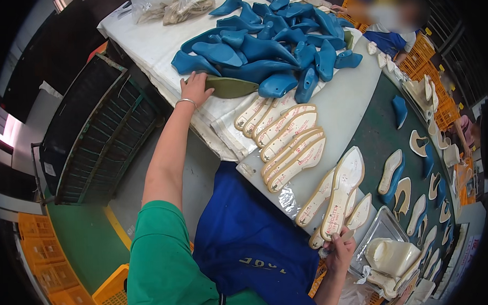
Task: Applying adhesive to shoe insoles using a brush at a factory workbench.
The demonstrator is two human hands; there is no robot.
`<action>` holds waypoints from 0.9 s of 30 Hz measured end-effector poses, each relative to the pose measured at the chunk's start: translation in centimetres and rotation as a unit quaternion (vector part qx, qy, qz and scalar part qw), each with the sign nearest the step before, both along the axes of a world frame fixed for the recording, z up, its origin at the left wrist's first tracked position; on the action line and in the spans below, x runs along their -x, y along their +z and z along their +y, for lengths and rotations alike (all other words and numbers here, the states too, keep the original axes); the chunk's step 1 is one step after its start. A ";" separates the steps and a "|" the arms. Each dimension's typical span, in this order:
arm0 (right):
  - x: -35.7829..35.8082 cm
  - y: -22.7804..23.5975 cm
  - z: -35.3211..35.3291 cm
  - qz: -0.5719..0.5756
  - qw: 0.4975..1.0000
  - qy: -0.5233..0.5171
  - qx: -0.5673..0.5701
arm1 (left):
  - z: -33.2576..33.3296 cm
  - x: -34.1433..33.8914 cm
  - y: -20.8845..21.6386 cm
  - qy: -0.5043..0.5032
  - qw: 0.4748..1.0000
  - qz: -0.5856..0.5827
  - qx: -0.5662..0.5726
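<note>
My left hand (196, 89) reaches to the far-left edge of the table, its fingers closed around the near end of an olive-green shoe last (232, 87). That last lies against a heap of blue shoe lasts (270, 49). At the front of the table my right hand (341, 250) is closed at the heel end of a white insole (344, 189) with tan edging and red print. A small pale piece shows by its fingertips; what it is I cannot tell. More insoles (294, 162) stand in an overlapping row between my hands.
A metal tray (384, 231) and a white pot (393, 256) of pale paste stand at the right. Beyond, a dark green belt (380, 127) carries blue lasts and insoles. A dark rack (92, 128) stands left of the table. Another person (393, 37) works at the far side.
</note>
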State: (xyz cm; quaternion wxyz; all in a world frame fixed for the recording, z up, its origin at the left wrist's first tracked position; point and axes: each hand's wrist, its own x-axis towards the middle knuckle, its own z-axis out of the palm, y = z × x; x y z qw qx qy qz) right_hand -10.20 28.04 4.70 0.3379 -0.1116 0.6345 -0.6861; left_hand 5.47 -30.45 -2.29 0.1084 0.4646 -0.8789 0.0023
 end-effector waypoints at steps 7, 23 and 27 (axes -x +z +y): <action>-0.7 0.7 -1.2 -0.006 1.000 -0.004 0.006 | 2.0 -1.9 1.9 -0.080 0.989 0.004 -0.122; -2.7 2.0 2.6 0.010 0.999 0.011 0.051 | 10.8 -6.1 -1.8 -0.042 0.988 0.102 -0.106; -3.4 2.2 4.4 0.012 0.998 0.022 0.055 | 13.8 -9.3 -4.4 -0.007 0.967 0.228 -0.114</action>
